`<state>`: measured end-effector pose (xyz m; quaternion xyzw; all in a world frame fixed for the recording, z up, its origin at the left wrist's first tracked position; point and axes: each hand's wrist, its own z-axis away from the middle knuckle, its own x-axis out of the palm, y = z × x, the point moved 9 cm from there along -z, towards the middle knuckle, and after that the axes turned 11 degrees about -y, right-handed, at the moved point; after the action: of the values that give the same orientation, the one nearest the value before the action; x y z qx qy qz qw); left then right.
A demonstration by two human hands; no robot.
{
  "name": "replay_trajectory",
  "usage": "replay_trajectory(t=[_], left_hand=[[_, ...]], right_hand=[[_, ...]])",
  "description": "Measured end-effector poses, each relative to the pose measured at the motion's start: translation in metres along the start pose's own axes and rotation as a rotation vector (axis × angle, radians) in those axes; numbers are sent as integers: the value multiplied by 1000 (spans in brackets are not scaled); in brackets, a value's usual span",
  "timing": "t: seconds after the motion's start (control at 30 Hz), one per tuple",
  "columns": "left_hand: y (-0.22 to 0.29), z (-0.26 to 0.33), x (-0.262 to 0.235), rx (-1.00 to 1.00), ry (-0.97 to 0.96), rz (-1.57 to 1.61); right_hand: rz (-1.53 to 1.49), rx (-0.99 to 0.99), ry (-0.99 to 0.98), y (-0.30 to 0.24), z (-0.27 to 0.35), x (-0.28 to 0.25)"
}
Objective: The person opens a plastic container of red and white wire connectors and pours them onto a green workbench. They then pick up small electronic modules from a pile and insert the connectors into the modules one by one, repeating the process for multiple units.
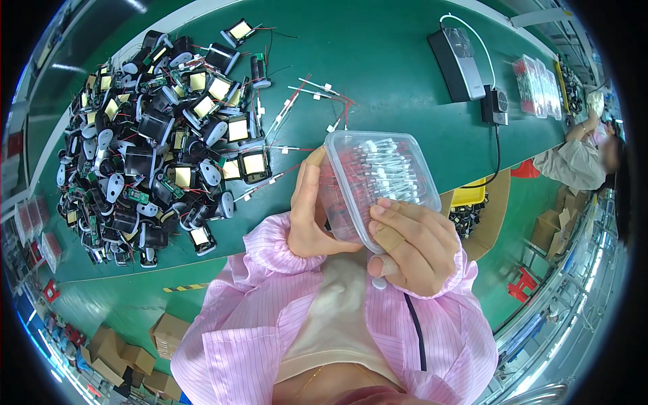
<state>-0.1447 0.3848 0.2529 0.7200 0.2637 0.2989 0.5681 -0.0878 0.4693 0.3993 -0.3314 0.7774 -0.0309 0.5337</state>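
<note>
Held off the near edge of the green workbench (391, 67), in front of the chest, is a clear plastic box (348, 196) containing red wire leads with white connector ends (388, 169). The left hand (307, 209) is spread around the box's left side, thumb below. The right hand (418, 246) has its fingers close together over the near rim, thumb underneath, pinching that side; whether a lid is fitted cannot be told from here.

Handling notes, by judgement:

1. Support the weight with the left palm; flexible walls could bow under a hard squeeze.
2. Maintain a slight tilt only. A steep one could slide the leads into a tangle.
3. Grip the rim, not the wires, to avoid straining their joints.
4. Hold the box apart from the loose leads (282, 115) and the heaped black plastic housings (155, 128), whose protruding wires could snag.
</note>
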Motion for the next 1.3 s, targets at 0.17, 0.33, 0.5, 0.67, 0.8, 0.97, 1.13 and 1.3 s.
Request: replay_trajectory(t=[0.17, 0.33, 0.5, 0.67, 0.8, 0.97, 1.13, 1.3], left_hand=[[3, -4, 2, 54, -70, -40], [2, 1, 1, 134, -54, -44], [7, -2, 3, 188, -83, -70], [9, -3, 4, 185, -88, -75], [9, -5, 3, 157, -65, -90], [14, -2, 13, 149, -190, -180], [1, 2, 14, 80, -104, 87], [-9, -1, 12, 11, -66, 254]], right_hand=[[-32, -44, -41, 2, -4, -1], [-52, -117, -77, 4, -8, 0], [-11, -176, -46, 2, -9, 0], [71, -246, 13, 3, -5, 1], [64, -157, 16, 5, -2, 2], [-2, 348, 291, 50, 16, -35], [-24, 178, 167, 50, 0, -41], [21, 204, 219, 55, -4, -52]])
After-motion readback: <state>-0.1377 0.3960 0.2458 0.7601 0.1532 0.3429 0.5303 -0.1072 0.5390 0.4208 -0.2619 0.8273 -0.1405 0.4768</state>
